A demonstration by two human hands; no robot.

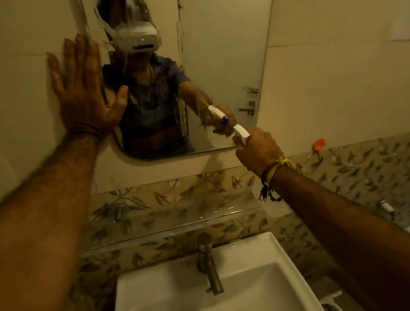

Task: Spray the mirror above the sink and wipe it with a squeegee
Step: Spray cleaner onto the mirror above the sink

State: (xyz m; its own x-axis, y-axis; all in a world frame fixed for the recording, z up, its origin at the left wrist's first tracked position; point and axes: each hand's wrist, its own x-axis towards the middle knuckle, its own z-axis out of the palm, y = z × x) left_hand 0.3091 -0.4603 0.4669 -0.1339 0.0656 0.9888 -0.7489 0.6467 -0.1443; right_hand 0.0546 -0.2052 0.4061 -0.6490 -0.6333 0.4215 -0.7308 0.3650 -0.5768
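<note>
**Mirror streaked, spray bottle at its lower right corner**

Mirror (220, 51) fills the upper centre of the frame, frameless with a rounded lower left corner, white streaks running down its top. Your left hand (81, 92) lies flat with fingers spread across its left edge and the cream wall tile. Your right hand (257, 149) grips a white spray bottle (241, 131) against the glass. No writing is legible. Below sit a glass shelf (170, 223), leaf-patterned tiles, a metal tap (208, 262) and a white square sink (286, 253).
</note>
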